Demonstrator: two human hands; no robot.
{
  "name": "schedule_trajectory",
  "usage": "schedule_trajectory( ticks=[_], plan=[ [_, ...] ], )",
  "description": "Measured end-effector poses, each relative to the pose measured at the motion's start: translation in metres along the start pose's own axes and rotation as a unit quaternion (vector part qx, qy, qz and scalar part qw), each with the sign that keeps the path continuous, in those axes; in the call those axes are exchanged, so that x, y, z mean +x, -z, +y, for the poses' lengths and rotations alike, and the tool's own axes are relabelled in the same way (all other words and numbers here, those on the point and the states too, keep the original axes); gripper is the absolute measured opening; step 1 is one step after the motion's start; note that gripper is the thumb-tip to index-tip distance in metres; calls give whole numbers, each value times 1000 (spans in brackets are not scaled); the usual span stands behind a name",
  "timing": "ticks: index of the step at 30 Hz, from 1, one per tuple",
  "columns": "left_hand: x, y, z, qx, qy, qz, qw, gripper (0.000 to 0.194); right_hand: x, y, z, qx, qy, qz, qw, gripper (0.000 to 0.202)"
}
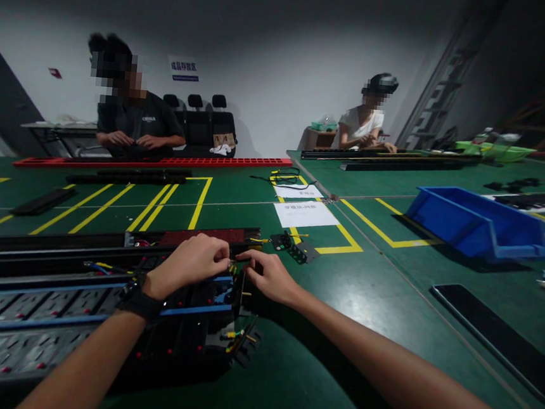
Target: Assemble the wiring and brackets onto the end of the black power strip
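Observation:
Several long black power strips (78, 299) with sockets and small red parts lie side by side, some with blue edges. At their right ends, my left hand (196, 258) is closed, thumb and fingertips pressed together over one strip's end. My right hand (269, 275) meets it from the right, index finger and thumb bent in a pinch. Short yellow wires (232, 268) show between the fingertips; whatever each hand grips is too small to make out. Below the hands, a black end piece (244, 342) with yellow-green wire hangs at another strip's end. A black bracket-like part (296, 247) lies just beyond my right hand.
A blue bin (480, 226) and a black phone-like slab (499, 339) are at right on the green table (354, 307). White paper labels (305, 214) lie ahead. Across the table, two people work (139, 119) (362, 126) behind a long red rail (162, 162) and dark strips.

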State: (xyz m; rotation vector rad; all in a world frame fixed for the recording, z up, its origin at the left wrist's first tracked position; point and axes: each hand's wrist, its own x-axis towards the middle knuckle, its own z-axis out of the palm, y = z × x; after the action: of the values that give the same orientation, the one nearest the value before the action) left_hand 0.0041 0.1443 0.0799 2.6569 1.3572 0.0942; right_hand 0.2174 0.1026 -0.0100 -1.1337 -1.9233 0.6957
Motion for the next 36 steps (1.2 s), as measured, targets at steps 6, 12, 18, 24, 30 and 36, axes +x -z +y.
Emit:
schedule_trajectory(
  ticks=[6, 12, 18, 24, 30, 36],
  plan=[
    [0, 0, 2, -28, -8, 7, 1000, 22, 0, 2, -1, 2, 4, -10, 1000, 38],
    [-2, -4, 14, 0, -13, 15, 1000, 23, 0, 3, -1, 13, 15, -25, 999, 41],
    [0, -12, 13, -41, -7, 14, 999, 19, 0, 4, 1, 13, 12, -23, 1000, 38],
    [1, -15, 13, -24, 18, 34, 999, 19, -1, 1, -3, 1, 16, -6, 1000, 45],
    [-2, -14, 18, 21, 3, 37, 999, 16, -5, 30, -10, -135, 59, 78, 986, 33],
    [-5, -13, 22, 32, -30, 30, 999, 24, -47, 77, 27, -274, -2, 151, 950, 28]
  ],
)
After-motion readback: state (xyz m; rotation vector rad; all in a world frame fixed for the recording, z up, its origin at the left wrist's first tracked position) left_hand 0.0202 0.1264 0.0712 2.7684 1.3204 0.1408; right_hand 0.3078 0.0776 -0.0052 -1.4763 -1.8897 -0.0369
